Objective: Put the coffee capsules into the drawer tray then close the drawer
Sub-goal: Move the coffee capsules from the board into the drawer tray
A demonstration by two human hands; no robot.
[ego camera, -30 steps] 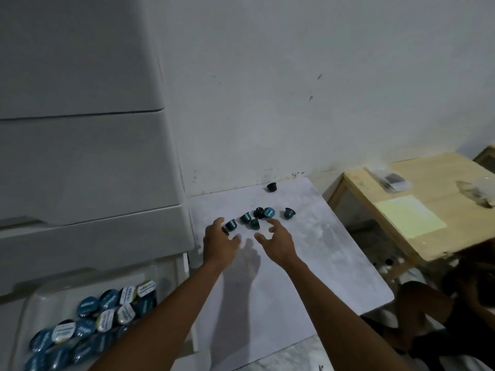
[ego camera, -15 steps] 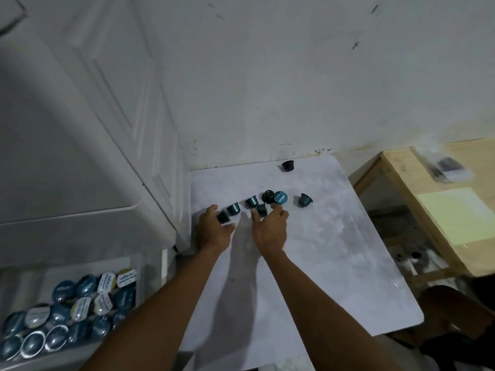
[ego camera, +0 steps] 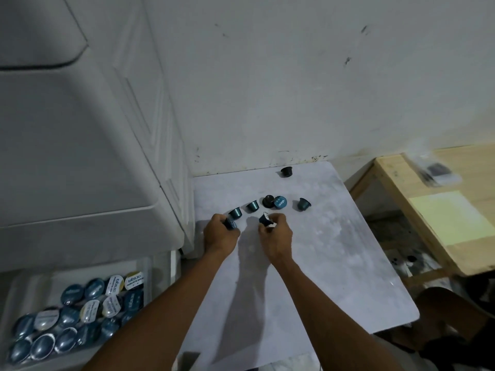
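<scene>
- Where the scene begins at the far left, a drawer tray (ego camera: 150, 274) is seen pulled open under a white cabinet (ego camera: 80, 156), already holding a heap of blue and white-lidded capsules (ego camera: 88, 303).
- Just right of the cabinet, the left hand (ego camera: 220, 235) is curled over the near left part of the table (ego camera: 334, 263), with its fingers pinched on a blue capsule (ego camera: 230, 224).
- Beside it, the right hand (ego camera: 276, 236) is closed in a pinch on a dark capsule (ego camera: 265, 219), which is tipped and seems lifted off the table.
- Behind the hands, loose capsules are lined up: a teal one (ego camera: 235, 212), a second teal one (ego camera: 252, 206), a black one (ego camera: 268, 200) touching a capsule on its side with its blue lid (ego camera: 280, 202) shown, and another teal one (ego camera: 304, 204) further right.
- A lone black capsule (ego camera: 286, 171) is set near the wall, well apart from the rest.
- At the far right, a wooden bench (ego camera: 442, 210) is seen, not part of the task.
- The capsules are judged light, small and rigid, with smooth tapered walls that may slip; a hold across the flared rim, or between lid and base, is judged safest.
- Because they can roll when tipped, those on their sides are best taken from above.
</scene>
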